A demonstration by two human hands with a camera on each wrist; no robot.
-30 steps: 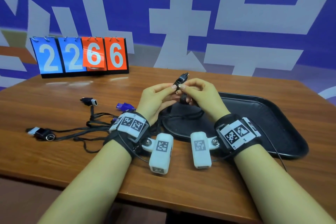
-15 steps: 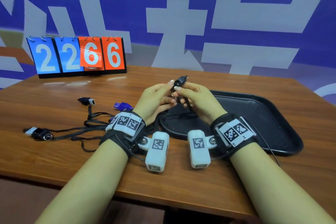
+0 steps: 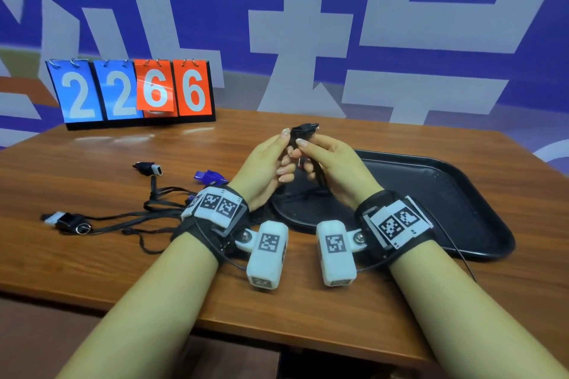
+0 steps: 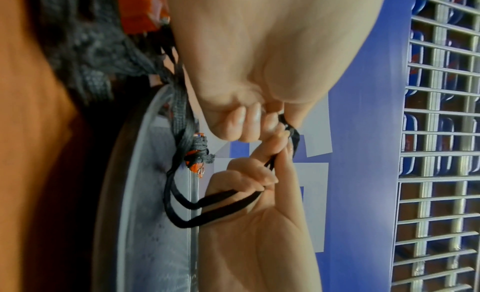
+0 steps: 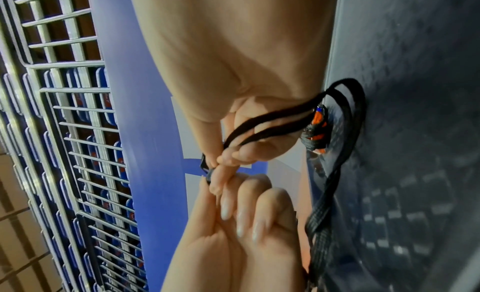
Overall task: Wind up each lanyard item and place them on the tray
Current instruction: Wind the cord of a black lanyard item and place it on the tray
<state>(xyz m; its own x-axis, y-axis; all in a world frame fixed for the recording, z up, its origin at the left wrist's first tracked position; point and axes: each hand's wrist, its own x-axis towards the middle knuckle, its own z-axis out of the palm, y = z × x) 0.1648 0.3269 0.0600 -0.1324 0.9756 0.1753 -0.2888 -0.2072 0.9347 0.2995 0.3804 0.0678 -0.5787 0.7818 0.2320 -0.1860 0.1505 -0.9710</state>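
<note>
Pinching a black whistle (image 3: pixel 303 130) between both hands, left (image 3: pixel 264 168) and right (image 3: pixel 334 169), we hold its cord (image 4: pixel 221 206) above the tray (image 3: pixel 455 194).

Black lanyard whistle (image 3: pixel 303 129) held above black tray (image 3: pixel 462 194).

1. Your tray (image 3: pixel 455 194) has bare floor across its right and far parts; a wound orange-and-black bundle (image 4: pixel 197 152) lies at its left end, under your hands.
2. Left of your left hand (image 3: pixel 261 169), loose black cords (image 3: pixel 147 212) sprawl over the surface (image 3: pixel 92 255), with a black whistle (image 3: pixel 66 220), a second black whistle (image 3: pixel 147 168) and a purple whistle (image 3: pixel 209 177) among them.
3. The scoreboard (image 3: pixel 132 92) stands at the far left edge.
4. The near strip of the surface in front of both wrists lies open.
</note>
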